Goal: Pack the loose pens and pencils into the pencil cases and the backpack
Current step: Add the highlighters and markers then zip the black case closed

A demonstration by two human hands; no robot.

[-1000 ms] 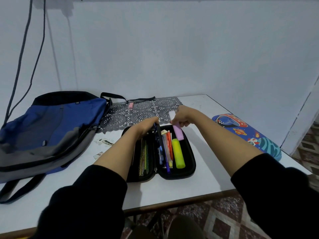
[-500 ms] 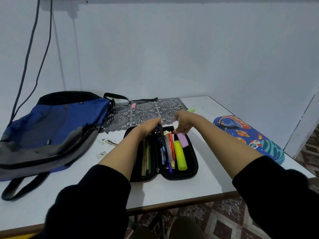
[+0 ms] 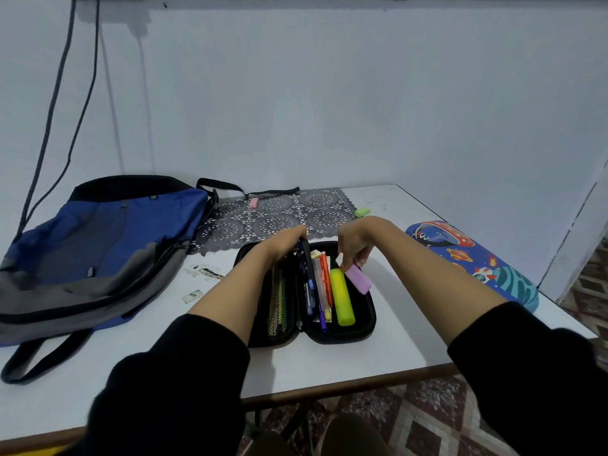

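Observation:
A black pencil case [image 3: 365, 327] lies open on the white table [image 3: 378, 357]. Its right half holds a yellow highlighter [image 3: 342, 297], an orange pen [image 3: 325, 274] and several other pens; pencils [image 3: 278, 301] lie in the left half. My left hand [image 3: 284, 243] grips the case's middle divider flap at the far end. My right hand [image 3: 357, 241] pinches a purple highlighter [image 3: 358, 278], its lower end resting at the case's right rim beside the yellow one. A blue and grey backpack [image 3: 105, 245] lies flat at the left. A blue space-print pencil case [image 3: 473, 261] lies shut at the right.
A grey lace mat [image 3: 279, 215] lies behind the black case, with a small pink eraser [image 3: 254, 202] on it. A green eraser [image 3: 362, 211] sits by the mat's right edge. Paper scraps [image 3: 204, 273] lie left of the case. Cables [image 3: 59, 103] hang down the wall.
My right hand has lowered the purple highlighter from above the far end of the case down to its right rim. The left hand has stayed on the divider.

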